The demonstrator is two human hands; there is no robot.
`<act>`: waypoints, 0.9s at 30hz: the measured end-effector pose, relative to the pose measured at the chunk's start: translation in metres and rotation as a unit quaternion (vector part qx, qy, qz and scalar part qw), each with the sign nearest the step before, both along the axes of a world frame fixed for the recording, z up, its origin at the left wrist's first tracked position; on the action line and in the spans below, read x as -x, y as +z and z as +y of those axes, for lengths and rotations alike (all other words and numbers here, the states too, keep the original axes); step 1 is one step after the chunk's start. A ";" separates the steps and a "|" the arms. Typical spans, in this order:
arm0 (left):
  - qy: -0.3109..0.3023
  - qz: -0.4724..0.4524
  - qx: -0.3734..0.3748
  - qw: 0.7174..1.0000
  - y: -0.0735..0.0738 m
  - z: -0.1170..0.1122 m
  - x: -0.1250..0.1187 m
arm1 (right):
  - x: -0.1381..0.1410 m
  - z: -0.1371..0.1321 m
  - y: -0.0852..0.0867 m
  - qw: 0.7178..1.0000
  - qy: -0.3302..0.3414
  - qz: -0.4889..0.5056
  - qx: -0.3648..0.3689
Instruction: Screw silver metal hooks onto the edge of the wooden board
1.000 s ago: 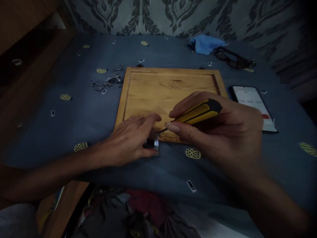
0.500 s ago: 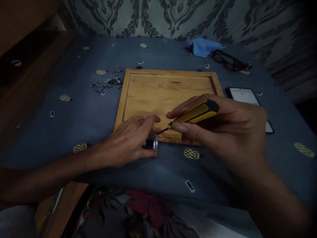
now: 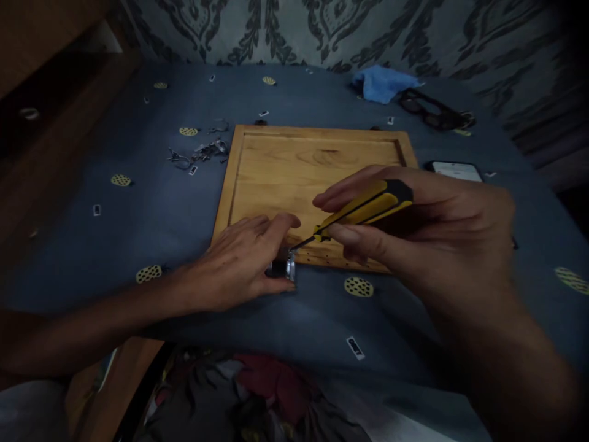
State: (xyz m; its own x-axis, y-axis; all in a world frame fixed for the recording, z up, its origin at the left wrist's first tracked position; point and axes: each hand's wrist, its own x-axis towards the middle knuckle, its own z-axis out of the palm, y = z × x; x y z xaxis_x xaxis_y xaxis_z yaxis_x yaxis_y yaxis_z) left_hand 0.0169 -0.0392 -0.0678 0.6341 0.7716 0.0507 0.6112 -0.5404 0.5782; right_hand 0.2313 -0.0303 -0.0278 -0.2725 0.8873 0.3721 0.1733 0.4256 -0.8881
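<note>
My left hand [image 3: 239, 261] presses down on a small shiny metal part [image 3: 284, 269] that lies on the blue cloth just in front of a wooden tray [image 3: 317, 159]. Its fingers close around the part. My right hand [image 3: 423, 227] grips a yellow and black screwdriver [image 3: 368, 207]. The thin shaft slants down to the left, and its tip touches the top of the metal part.
A heap of small metal pieces [image 3: 200, 152] lies left of the tray. A phone [image 3: 455, 172] shows behind my right hand, and dark glasses [image 3: 432, 110] and a blue rag [image 3: 381, 83] lie at the back right. Patterned cloth [image 3: 257, 393] hangs at the near edge.
My right hand has shifted slightly right and now covers more of the phone. The screwdriver tip stays on the metal part, and my left hand has not moved.
</note>
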 end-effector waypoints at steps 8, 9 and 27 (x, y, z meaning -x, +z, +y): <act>0.002 0.005 0.010 1.000 0.001 0.000 0.001 | -0.007 0.000 0.003 0.999 0.033 -0.026 0.033; 0.004 0.004 0.012 1.000 0.001 0.000 0.001 | -0.009 0.000 0.003 0.998 0.047 -0.024 0.039; 0.001 0.000 0.013 1.000 0.003 0.001 0.000 | -0.007 0.001 0.003 0.999 0.035 -0.012 0.036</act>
